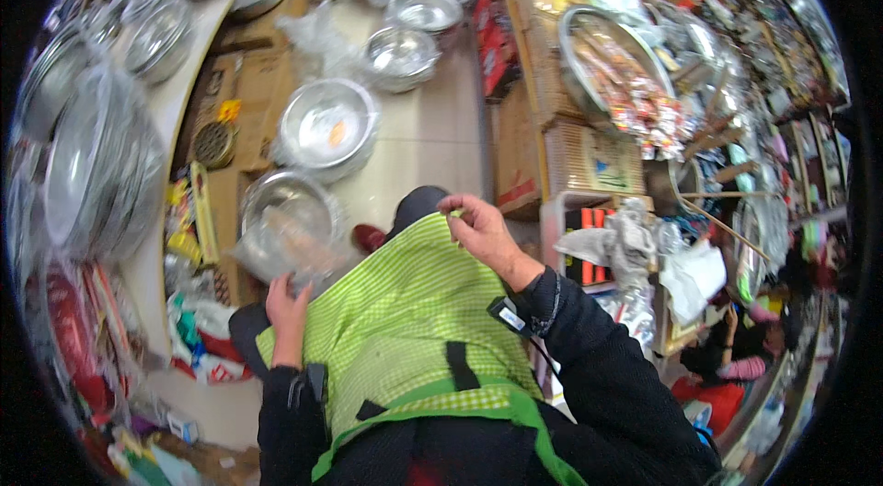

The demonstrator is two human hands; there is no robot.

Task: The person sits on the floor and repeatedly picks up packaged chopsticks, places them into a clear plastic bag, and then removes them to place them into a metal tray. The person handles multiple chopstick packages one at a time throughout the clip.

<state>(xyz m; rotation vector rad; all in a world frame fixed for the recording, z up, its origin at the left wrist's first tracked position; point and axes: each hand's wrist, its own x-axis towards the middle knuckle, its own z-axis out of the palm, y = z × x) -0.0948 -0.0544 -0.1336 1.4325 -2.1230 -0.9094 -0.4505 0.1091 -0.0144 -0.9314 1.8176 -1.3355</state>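
My left hand (286, 312) is at the lower edge of a clear plastic bag (293, 244) that lies partly over a metal basin (290, 200); whether the fingers grip the plastic cannot be made out. My right hand (479, 232) is raised above my right knee, its fingers curled near the edge of my green checked apron (407, 293), with nothing clearly visible in them. Beyond the bagged basin stands another shiny metal basin (330, 124) with a small orange mark inside. Farther off, several stacked metal basins (401, 53) stand on the pale floor, partly wrapped in plastic.
Plastic-wrapped metal basins (103, 162) are stacked along the left shelf. Cardboard boxes (259, 96) stand beside it. On the right are a large oval metal tub (586, 72) of wrapped goods, a ribbed carton (593, 158) and crowded wares. A person (745, 348) is at the lower right.
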